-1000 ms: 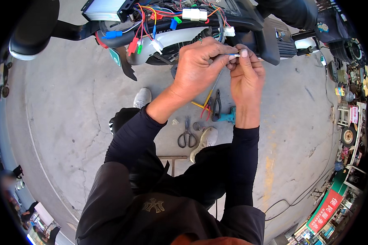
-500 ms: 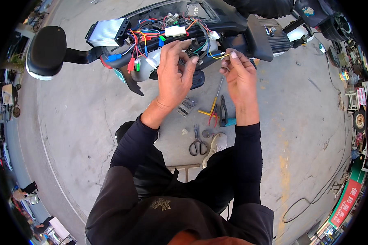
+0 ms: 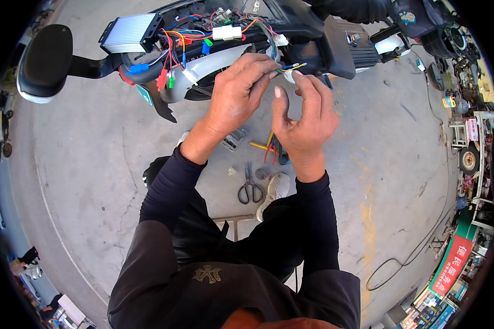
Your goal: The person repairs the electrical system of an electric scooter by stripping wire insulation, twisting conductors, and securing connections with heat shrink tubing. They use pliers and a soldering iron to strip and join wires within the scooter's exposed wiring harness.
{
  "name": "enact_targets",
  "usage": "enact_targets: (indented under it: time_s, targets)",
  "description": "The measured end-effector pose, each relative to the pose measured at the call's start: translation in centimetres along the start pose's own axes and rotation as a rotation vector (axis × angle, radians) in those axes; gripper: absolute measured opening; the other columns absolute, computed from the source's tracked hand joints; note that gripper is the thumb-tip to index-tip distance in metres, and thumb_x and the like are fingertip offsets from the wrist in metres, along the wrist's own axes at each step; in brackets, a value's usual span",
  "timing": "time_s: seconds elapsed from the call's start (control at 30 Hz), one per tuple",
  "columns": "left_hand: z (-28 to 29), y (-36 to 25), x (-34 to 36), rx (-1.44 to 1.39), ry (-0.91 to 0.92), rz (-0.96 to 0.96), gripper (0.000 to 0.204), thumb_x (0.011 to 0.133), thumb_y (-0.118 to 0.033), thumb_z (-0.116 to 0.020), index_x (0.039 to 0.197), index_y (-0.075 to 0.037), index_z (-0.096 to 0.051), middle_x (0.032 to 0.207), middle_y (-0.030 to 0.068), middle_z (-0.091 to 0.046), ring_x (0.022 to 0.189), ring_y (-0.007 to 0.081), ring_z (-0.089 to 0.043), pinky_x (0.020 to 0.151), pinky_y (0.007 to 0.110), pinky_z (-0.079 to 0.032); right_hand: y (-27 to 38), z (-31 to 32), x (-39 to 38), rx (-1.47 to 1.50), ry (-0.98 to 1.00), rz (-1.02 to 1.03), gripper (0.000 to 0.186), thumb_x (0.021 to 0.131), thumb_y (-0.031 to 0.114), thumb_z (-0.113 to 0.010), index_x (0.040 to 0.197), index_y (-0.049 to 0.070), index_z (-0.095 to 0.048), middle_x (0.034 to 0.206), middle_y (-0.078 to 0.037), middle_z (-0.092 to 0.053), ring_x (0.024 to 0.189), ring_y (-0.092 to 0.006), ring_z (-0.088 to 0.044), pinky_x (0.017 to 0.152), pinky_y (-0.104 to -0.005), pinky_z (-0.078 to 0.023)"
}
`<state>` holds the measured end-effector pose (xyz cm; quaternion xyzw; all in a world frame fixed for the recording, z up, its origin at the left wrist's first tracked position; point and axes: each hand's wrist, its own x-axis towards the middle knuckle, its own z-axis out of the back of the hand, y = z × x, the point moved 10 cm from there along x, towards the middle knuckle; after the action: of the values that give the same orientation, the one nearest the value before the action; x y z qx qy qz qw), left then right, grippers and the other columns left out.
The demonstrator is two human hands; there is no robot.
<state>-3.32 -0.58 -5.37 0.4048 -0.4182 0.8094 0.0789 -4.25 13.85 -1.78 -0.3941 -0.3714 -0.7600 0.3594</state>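
Note:
My left hand [image 3: 235, 98] pinches a few thin wires [image 3: 294, 67] between thumb and fingertips; their blue, yellow and green ends stick out to the right. Just beside those ends is my right hand [image 3: 308, 116], thumb and fingers apart with nothing between them. Behind the hands lies the black body of a scooter [image 3: 301, 24], its wiring exposed. A silver finned controller box [image 3: 130, 33] rests on it at the left, with coloured leads running out. Along these leads are a white connector block [image 3: 226, 33], a blue connector [image 3: 138, 68] and a red connector [image 3: 162, 80].
On the concrete floor below my hands are black-handled scissors [image 3: 250, 189], a yellow-handled tool [image 3: 264, 146], and a small parts case [image 3: 233, 139]. A black padded part on an arm [image 3: 47, 63] juts out left. Shelves with goods and a spare wheel [image 3: 469, 159] line the right.
My right hand has let go of the yellow wire and opened, moving down and left. My left hand has shifted slightly right against the scooter and now grips the wires near their ends.

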Motion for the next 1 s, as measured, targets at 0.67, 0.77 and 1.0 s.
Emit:
enact_targets:
  time_s: [0.67,0.77,1.0]
  targets:
    - [-2.3,-1.3,0.3,0.122,0.022,-0.064,0.03,0.082,0.005,-0.075,0.11,-0.006,-0.072,0.111,0.0092,-0.065,0.086,0.0237,-0.07,0.072,0.033,-0.058,-1.1,0.0,-0.9,-0.383,-0.006,0.2,0.024,0.079,0.003,-0.077,0.102,0.006,-0.072,0.093,-0.004,-0.068,0.071,-0.0187,-0.067,0.056,-0.0288,-0.052]
    - [-2.5,-1.4,0.4,0.14,0.014,-0.052,0.03,0.081,0.004,-0.076,0.109,-0.007,-0.073,0.107,0.0085,-0.064,0.085,0.023,-0.07,0.071,0.033,-0.058,-1.5,0.0,-0.7,-0.382,-0.01,0.183,0.023,0.079,0.003,-0.077,0.101,0.006,-0.072,0.092,-0.004,-0.068,0.071,-0.0195,-0.068,0.056,-0.0295,-0.053]
    - [-3.0,-1.2,0.3,0.159,0.025,-0.045,0.031,0.081,0.003,-0.076,0.11,-0.008,-0.074,0.099,0.008,-0.065,0.08,0.0231,-0.068,0.067,0.033,-0.056,-2.7,-0.1,-0.5,-0.38,-0.008,0.096,0.022,0.077,0.003,-0.077,0.097,0.007,-0.071,0.087,-0.004,-0.067,0.07,-0.0202,-0.069,0.055,-0.0303,-0.053]
